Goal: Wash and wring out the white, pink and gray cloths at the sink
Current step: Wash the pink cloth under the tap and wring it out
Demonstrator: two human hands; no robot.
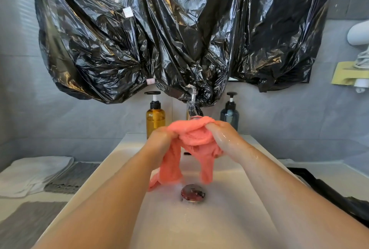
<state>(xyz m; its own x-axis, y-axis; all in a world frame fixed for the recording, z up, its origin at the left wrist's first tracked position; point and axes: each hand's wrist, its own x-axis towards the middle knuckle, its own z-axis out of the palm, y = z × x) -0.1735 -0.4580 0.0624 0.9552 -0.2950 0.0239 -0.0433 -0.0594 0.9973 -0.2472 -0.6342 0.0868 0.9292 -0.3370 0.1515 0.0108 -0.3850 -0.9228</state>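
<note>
**A:** Where is the pink cloth?

**B:** The pink cloth (196, 135) is bunched between the left hand (161, 138) and the right hand (224, 138), above the white sink (111, 160) and just in front of the faucet (192, 104). Its ends dangle near the metal drain (193, 192).

**A:** And the fingers?

**B:** On both hands the fingers (212, 127) are curled tight round the cloth. The right hand glistens wet.

**A:** The other cloths?

**B:** The white cloth (34, 170) and the gray cloth (73, 176) lie side by side, touching, on the surface left of the sink.

Faucet spout (192, 106) behind pink cloth (196, 135)
</note>
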